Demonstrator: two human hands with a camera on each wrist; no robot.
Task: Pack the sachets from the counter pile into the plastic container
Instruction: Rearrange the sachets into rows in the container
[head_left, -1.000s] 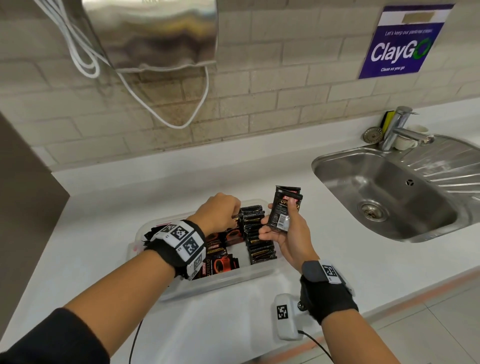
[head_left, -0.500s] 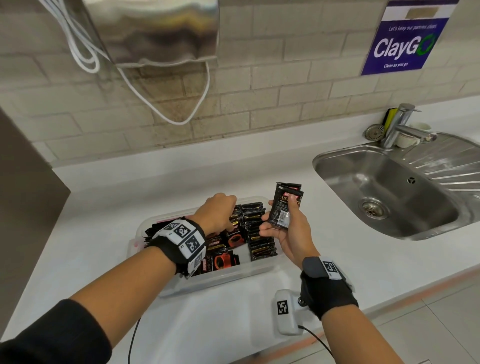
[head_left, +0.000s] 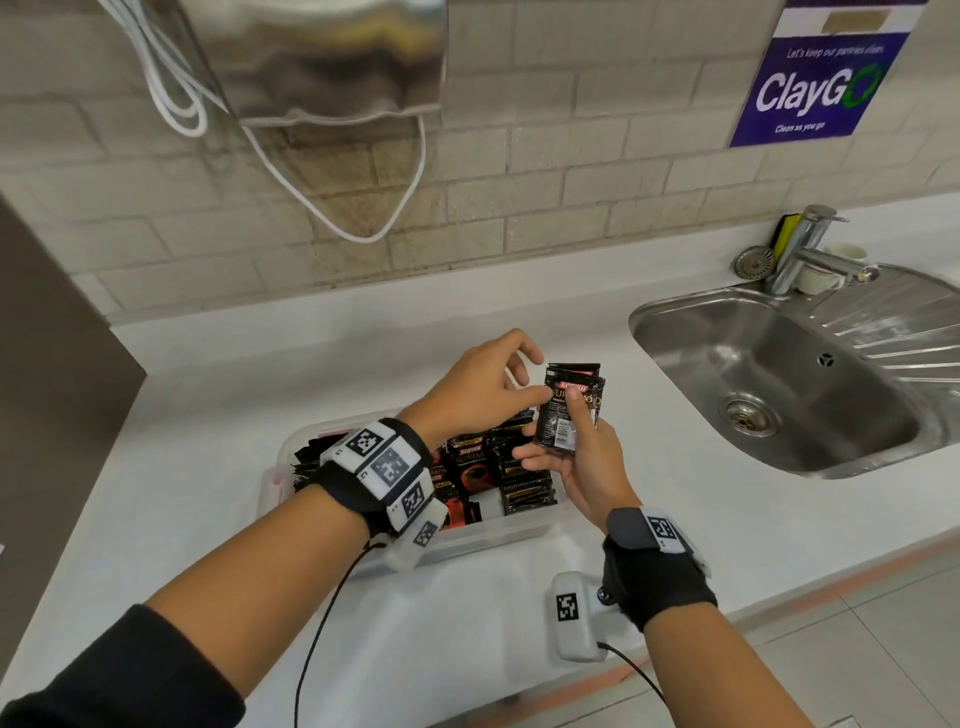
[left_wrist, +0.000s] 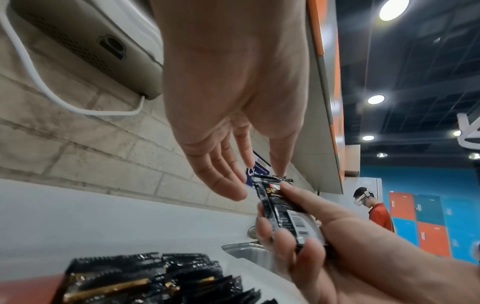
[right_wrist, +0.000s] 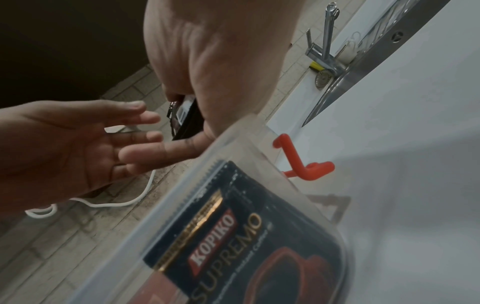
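hands: left hand (head_left: 480, 392) spread, right hand (head_left: 582, 462) pinching sachets (head_left: 569, 410) | white counter (head_left: 208, 467), sink (head_left: 779, 384), possibly tiled wall

2 hands: left hand (head_left: 480, 395), right hand (head_left: 582, 462). 1 plastic container (head_left: 498, 535) on 1 tabletop (head_left: 208, 415). Sachets inside it (head_left: 519, 467): many, packed in rows, exact count can't tell. Sachets held (head_left: 566, 410): at least 2, stacked, rest hidden. 1 sink (head_left: 779, 374), 1 tap (head_left: 802, 249), 1 cup (head_left: 831, 267), 1 wall sign (head_left: 826, 78), 1 wall appliance (head_left: 322, 57), 1 white cable (head_left: 332, 218). 1 other person (left_wrist: 374, 207).
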